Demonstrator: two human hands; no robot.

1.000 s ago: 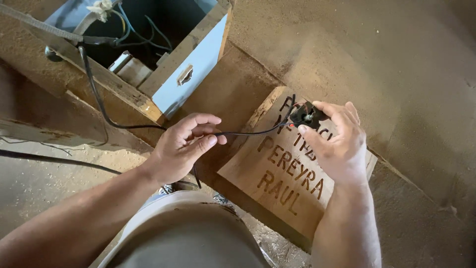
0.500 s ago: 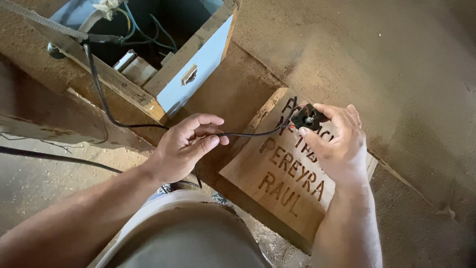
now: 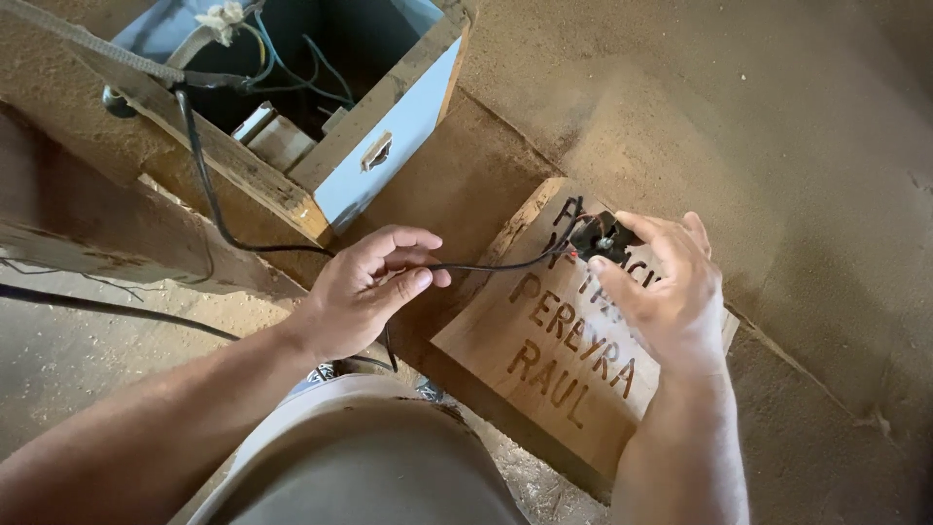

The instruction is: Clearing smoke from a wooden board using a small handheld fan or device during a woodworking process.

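Nothing moved: L hand (image 3: 364, 292) pinches cable (image 3: 486, 265), running left-right to R-hand-gripped (image 3: 661, 292) plug (image 3: 595, 236).

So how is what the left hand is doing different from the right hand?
The left hand pinches the thin black cable between thumb and fingers; the right hand holds a small black part at the cable's end. The left hand is over the dark floorboard, the right over the lettered wooden board. Both are bare and hold the same cable assembly.

there's a pale blue wooden box (image 3: 389, 146) with loose wires (image 3: 292, 68) inside, plus a lettered board (image 3: 544, 360) on the sawdusty worktop (image 3: 777, 146)
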